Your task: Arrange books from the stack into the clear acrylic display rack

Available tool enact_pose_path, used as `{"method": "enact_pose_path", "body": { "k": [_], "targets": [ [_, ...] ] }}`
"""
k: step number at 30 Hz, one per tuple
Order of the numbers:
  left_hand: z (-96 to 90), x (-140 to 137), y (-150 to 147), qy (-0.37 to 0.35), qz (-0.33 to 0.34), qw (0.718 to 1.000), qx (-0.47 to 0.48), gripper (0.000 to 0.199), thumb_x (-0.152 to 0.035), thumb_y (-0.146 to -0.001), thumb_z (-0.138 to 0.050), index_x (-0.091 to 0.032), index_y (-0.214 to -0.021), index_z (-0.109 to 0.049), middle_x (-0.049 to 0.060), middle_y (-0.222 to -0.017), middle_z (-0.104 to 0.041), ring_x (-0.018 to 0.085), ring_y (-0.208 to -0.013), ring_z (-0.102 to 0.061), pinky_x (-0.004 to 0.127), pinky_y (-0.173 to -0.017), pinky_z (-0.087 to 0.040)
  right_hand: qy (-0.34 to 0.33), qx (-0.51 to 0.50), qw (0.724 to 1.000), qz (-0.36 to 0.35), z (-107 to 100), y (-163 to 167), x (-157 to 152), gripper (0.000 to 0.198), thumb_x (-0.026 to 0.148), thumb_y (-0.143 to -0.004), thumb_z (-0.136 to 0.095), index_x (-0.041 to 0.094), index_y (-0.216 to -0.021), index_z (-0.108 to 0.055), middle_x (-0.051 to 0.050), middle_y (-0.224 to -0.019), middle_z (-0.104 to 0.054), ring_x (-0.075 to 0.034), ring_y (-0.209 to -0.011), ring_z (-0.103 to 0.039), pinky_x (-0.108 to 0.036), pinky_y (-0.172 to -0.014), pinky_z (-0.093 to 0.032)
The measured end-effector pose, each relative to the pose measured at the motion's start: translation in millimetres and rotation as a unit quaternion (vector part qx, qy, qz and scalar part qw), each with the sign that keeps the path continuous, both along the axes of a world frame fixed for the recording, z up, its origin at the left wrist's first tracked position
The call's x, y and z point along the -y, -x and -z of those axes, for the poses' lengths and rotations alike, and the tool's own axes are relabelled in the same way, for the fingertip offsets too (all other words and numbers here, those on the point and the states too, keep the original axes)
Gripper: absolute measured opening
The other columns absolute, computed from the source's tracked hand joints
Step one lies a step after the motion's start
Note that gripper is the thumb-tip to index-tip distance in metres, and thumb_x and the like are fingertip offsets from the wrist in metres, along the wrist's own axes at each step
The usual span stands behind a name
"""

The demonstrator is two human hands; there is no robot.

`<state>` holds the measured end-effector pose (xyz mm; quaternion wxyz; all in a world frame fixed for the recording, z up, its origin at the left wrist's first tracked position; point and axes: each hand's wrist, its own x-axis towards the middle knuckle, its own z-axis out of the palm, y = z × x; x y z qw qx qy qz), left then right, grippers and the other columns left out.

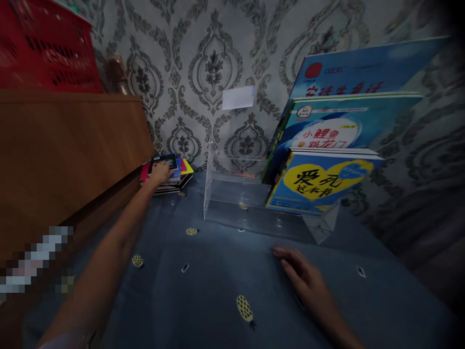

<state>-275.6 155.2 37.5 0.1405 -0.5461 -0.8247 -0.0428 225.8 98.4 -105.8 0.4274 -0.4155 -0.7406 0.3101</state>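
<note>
My left hand (160, 172) reaches out to the far left and rests on a stack of books (173, 185), its fingers lying over a dark top book (167, 160). Pink, blue and yellow covers show beneath it. On the blue cloth, my right hand (302, 277) is loosely curved with nothing in it, the thumb apart from the fingers. Beyond that hand stands a clear stepped rack (236, 191). Its right side holds a blue and yellow book (319, 182), a teal book (378, 116) behind it, and a taller blue book (352, 68) at the back.
A brown wooden cabinet (72, 150) borders the left side, with a red plastic basket (54, 53) on top. Patterned wallpaper (214, 68) covers the wall behind, where a white paper label (238, 97) shows. The cloth (203, 295) has a pineapple print.
</note>
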Motion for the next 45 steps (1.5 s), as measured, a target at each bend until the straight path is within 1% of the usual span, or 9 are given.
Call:
{"method": "enact_pose_path", "body": {
  "k": [8, 13, 18, 23, 28, 35, 39, 42, 45],
  "targets": [
    [-11.2, -20.2, 28.2, 0.072, 0.046, 0.996, -0.030, 0.048, -0.053, -0.102, -0.043, -0.017, -0.132, -0.053, 0.015, -0.131, -0.065, 0.027, -0.119, -0.060, 0.032, -0.099, -0.042, -0.010, 0.018, 1.000, -0.010, -3.2, -1.0, -1.1, 0.030, 0.055, -0.084, -0.059, 0.033, -0.090, -0.078, -0.009, -0.102, -0.079, -0.032, -0.097, -0.074, -0.048, -0.087, -0.062],
    [-11.2, -16.4, 28.5, 0.088, 0.048, 0.993, -0.064, 0.040, -0.036, -0.107, -0.029, -0.011, -0.123, -0.057, 0.020, -0.122, -0.068, 0.029, -0.113, -0.065, 0.036, -0.096, -0.045, -0.011, 0.024, 1.000, 0.004, -0.6, -1.4, -2.8, 0.034, 0.059, -0.084, -0.058, 0.034, -0.090, -0.079, -0.010, -0.102, -0.079, -0.033, -0.096, -0.074, -0.048, -0.089, -0.062],
    [-9.2, -2.2, 18.2, 0.083, 0.046, 0.991, -0.091, 0.033, -0.016, -0.101, -0.037, -0.005, -0.128, -0.051, 0.025, -0.122, -0.067, 0.031, -0.113, -0.066, 0.038, -0.095, -0.048, -0.006, 0.039, 0.999, -0.010, -6.9, -0.4, -1.0, 0.038, 0.060, -0.085, -0.056, 0.030, -0.089, -0.078, -0.010, -0.102, -0.079, -0.032, -0.097, -0.074, -0.047, -0.088, -0.062],
    [-11.2, 29.6, -4.7, 0.084, 0.064, 0.988, -0.110, 0.031, -0.017, -0.100, -0.042, -0.004, -0.127, -0.050, 0.026, -0.116, -0.068, 0.033, -0.113, -0.067, 0.042, -0.095, -0.050, -0.002, 0.051, 0.999, -0.006, -15.0, 2.1, 3.4, 0.040, 0.059, -0.085, -0.056, 0.025, -0.089, -0.077, -0.010, -0.103, -0.078, -0.030, -0.098, -0.074, -0.042, -0.089, -0.061],
    [-3.9, 77.6, -40.4, 0.091, 0.078, 0.987, -0.112, 0.031, -0.007, -0.100, -0.034, -0.006, -0.125, -0.052, 0.024, -0.112, -0.069, 0.031, -0.108, -0.069, 0.043, -0.093, -0.051, -0.011, 0.066, 0.998, -0.018, -13.9, 2.2, 4.2, 0.037, 0.055, -0.086, -0.054, 0.025, -0.091, -0.076, -0.010, -0.104, -0.078, -0.030, -0.099, -0.073, -0.045, -0.090, -0.060],
    [43.7, 169.6, -111.4, 0.124, 0.119, 0.980, -0.100, 0.028, -0.008, -0.100, -0.038, -0.011, -0.121, -0.056, 0.020, -0.118, -0.066, 0.027, -0.108, -0.067, 0.037, -0.085, -0.054, -0.030, 0.077, 0.996, -0.042, -12.7, 0.1, 3.4, 0.035, 0.053, -0.085, -0.054, 0.025, -0.091, -0.075, -0.010, -0.103, -0.077, -0.030, -0.099, -0.073, -0.048, -0.090, -0.060],
    [68.1, 220.5, -140.7, 0.144, 0.258, 0.952, -0.077, 0.018, -0.023, -0.103, -0.045, -0.017, -0.109, -0.061, 0.011, -0.103, -0.070, 0.025, -0.095, -0.070, 0.037, -0.084, -0.054, -0.035, 0.086, 0.995, -0.044, -11.0, 0.7, 2.9, 0.034, 0.051, -0.084, -0.054, 0.025, -0.090, -0.074, -0.010, -0.103, -0.078, -0.030, -0.098, -0.073, -0.048, -0.088, -0.061],
    [66.8, 225.0, -136.9, 0.117, 0.288, 0.951, -0.002, 0.031, -0.042, -0.105, -0.042, -0.020, -0.101, -0.063, 0.005, -0.096, -0.071, 0.023, -0.093, -0.070, 0.034, -0.083, -0.053, -0.038, 0.086, 0.995, -0.031, -11.5, 1.3, 2.7, 0.036, 0.054, -0.082, -0.053, 0.025, -0.087, -0.074, -0.010, -0.102, -0.078, -0.032, -0.097, -0.074, -0.049, -0.085, -0.061],
    [63.4, 195.6, -113.3, 0.074, 0.205, 0.974, 0.065, 0.031, -0.040, -0.106, -0.040, -0.020, -0.113, -0.062, 0.007, -0.109, -0.071, 0.023, -0.105, -0.068, 0.034, -0.092, -0.051, -0.030, 0.108, 0.993, -0.037, -10.7, -1.8, 0.4, 0.034, 0.053, -0.081, -0.054, 0.027, -0.089, -0.075, -0.010, -0.103, -0.078, -0.033, -0.097, -0.074, -0.049, -0.088, -0.061]
  ]
}}
